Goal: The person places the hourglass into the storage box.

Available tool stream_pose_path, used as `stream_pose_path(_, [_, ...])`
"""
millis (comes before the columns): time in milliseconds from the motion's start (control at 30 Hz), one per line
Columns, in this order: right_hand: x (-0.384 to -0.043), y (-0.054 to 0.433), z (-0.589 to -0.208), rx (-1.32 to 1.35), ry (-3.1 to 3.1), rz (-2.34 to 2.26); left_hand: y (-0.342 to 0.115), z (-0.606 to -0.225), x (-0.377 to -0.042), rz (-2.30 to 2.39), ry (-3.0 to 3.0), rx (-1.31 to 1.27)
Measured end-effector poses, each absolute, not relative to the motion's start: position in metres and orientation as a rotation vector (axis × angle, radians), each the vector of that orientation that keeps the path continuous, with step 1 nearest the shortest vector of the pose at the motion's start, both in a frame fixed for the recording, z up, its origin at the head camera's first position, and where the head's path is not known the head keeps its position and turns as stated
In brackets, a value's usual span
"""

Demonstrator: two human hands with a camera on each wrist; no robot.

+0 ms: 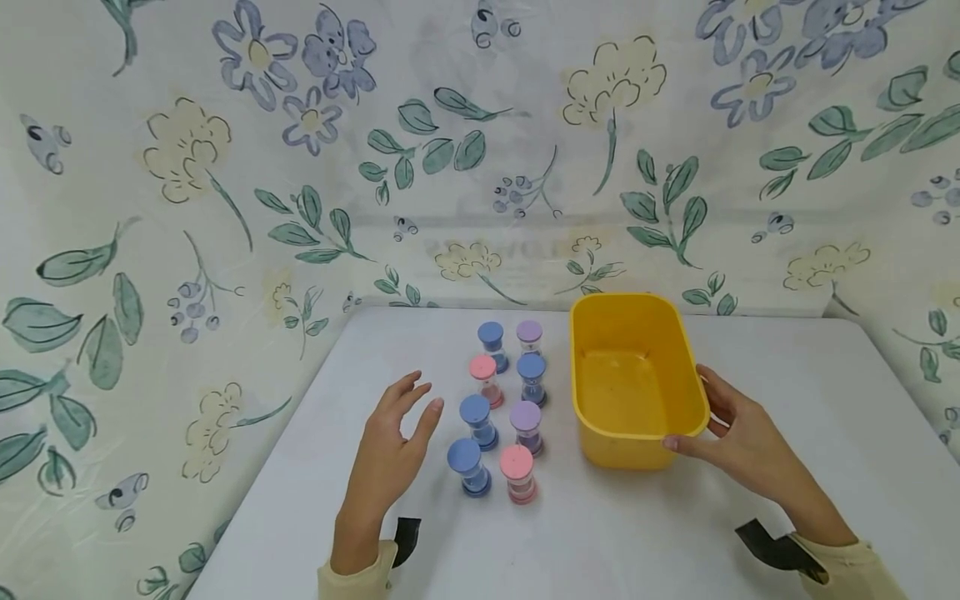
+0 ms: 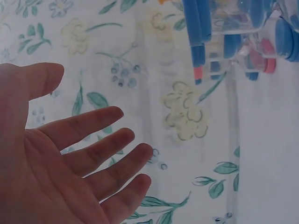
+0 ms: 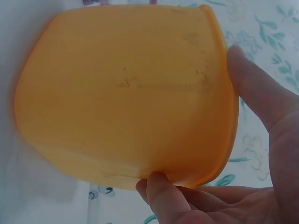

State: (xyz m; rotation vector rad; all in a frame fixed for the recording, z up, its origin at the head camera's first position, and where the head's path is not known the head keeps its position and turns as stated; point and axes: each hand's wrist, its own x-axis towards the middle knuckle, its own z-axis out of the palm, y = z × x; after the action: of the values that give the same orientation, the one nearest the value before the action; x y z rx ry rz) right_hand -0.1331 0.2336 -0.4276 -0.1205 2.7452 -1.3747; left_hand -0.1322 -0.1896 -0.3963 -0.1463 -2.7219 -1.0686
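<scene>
A yellow plastic tub [image 1: 633, 383], with nothing inside it, stands on the right half of the white table. My right hand [image 1: 738, 442] holds its near right corner, thumb on the front rim and fingers against the right side. In the right wrist view the tub's wall [image 3: 126, 93] fills most of the picture. Left of the tub, several small sand timers stand upright in two rough columns, among them a blue sand timer [image 1: 468, 468], a pink sand timer [image 1: 518, 473] and a purple sand timer [image 1: 527, 427]. Beside them hovers my left hand [image 1: 390, 446], fingers spread and holding nothing.
The white table [image 1: 300, 483] ends at the back against a hanging flower-print cloth [image 1: 450, 200], which also covers the left side. Dark bands [image 1: 406, 540] show at the sleeve cuffs.
</scene>
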Motion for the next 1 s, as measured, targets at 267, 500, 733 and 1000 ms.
stream_pose_path(267, [-0.132, 0.233, -0.427, -0.169, 2.754, -1.387, -0.196, -0.408, -0.129, -1.097, -2.757, -0.121])
stream_pose_path(500, [-0.131, 0.237, -0.428, -0.209, 2.75, -1.437, -0.2, -0.421, -0.128, -1.106, -2.771, -0.135])
stream_pose_path(733, [-0.133, 0.238, -0.427, -0.224, 2.757, -1.432, -0.202, -0.436, -0.123, -1.185, -2.755, -0.195])
stream_pose_path(1000, [-0.133, 0.235, -0.426, -0.217, 2.747, -1.408, -0.199, -0.447, -0.116, -1.292, -2.804, -0.2])
